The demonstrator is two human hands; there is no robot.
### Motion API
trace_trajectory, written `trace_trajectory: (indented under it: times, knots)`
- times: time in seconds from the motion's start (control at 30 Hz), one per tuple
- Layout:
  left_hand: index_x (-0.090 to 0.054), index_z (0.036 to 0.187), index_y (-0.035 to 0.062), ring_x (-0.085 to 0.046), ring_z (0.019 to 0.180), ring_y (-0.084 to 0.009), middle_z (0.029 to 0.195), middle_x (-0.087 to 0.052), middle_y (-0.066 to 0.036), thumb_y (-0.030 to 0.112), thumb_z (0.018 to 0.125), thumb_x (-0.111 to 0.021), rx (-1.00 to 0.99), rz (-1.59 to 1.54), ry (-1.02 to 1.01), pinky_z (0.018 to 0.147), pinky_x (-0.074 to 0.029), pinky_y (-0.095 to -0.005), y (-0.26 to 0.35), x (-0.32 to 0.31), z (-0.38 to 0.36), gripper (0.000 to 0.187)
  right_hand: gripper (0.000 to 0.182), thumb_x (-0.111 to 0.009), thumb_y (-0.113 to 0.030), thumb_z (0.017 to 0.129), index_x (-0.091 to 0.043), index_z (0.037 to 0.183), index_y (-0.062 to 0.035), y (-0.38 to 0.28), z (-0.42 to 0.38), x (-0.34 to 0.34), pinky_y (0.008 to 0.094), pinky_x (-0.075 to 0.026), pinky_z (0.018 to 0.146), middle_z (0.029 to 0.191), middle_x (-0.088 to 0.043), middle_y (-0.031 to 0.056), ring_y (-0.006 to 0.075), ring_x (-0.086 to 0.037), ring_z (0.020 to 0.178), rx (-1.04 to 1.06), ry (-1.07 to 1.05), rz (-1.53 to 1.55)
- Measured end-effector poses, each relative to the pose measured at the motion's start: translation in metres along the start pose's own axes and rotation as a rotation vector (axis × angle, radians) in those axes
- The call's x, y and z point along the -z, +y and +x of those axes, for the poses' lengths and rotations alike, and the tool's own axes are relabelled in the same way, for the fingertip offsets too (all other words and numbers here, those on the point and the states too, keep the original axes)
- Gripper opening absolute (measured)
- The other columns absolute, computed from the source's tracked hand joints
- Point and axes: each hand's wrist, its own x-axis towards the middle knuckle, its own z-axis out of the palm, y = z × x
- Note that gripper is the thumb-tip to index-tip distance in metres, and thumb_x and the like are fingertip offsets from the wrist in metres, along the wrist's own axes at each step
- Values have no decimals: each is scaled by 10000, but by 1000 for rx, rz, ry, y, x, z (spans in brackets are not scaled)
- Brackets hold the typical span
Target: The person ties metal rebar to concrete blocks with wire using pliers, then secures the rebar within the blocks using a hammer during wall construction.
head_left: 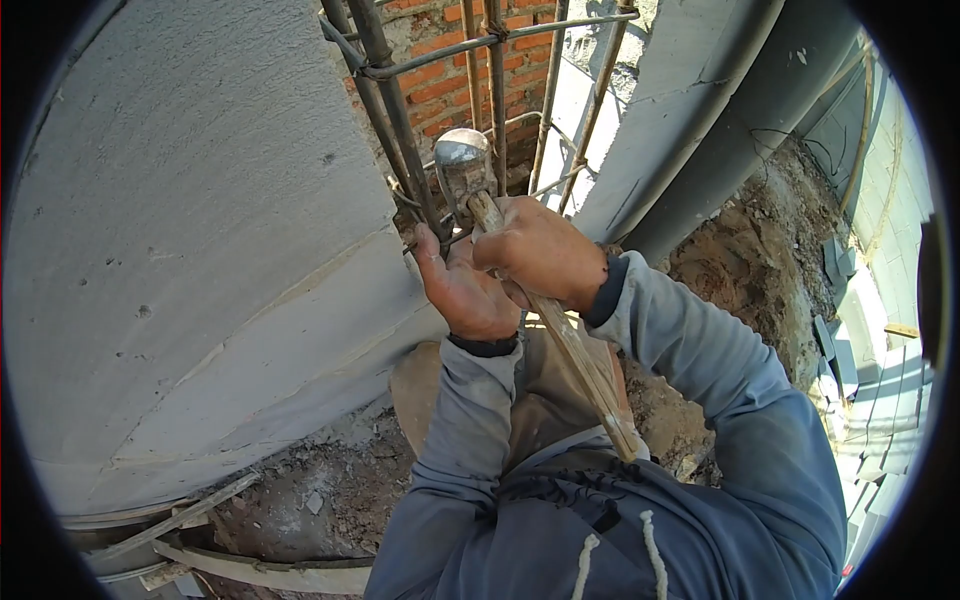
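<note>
A hammer with a rounded metal head (466,168) and a rough wooden handle (585,370) slants across my front. My right hand (550,250) is wrapped around the handle just below the head. Close beneath it, my left hand (470,292) has its palm turned up and its thumb raised beside the foot of a dark vertical rebar (392,100). The rebar passes between thumb and fingers; the hammer and right hand partly hide those fingers. A horizontal steel tie (470,44) joins the upright bars of the cage above.
A grey plastered wall (200,200) fills the left side. Behind the cage stands a red brick wall (430,75). A grey panel (680,110) and a large dark pipe (740,120) lean at right. Rubble (750,240) and wooden boards (260,572) lie on the ground.
</note>
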Motion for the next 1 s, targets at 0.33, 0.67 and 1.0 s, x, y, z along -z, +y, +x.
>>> trace_trajectory:
  times: [0.33,0.67,1.0]
  knots:
    - [-461,1245,37,-544,1071,-251,1179,-545,-104,583,865,-434,-40,56,-13,911,-435,-381,-2,6,2,666,80,-624,-93,600,-627,656,-34,9,0,-5,368,-458,542,580,-552,133,303,-600,602,188,123,-180]
    - [-454,1269,70,-523,1095,-255,1193,-539,-103,572,871,-443,-1,2,-93,949,-403,-410,-3,10,3,641,83,-617,-126,604,-631,644,-54,13,0,-3,377,-462,545,548,-547,137,312,-601,589,98,154,51]
    - [-422,1313,86,-471,1163,-268,1276,-485,-111,572,862,-455,-60,28,-66,994,-363,-416,-7,7,3,664,145,-622,-147,616,-675,739,-90,13,-3,9,378,-473,555,612,-591,110,298,-615,608,79,74,45]
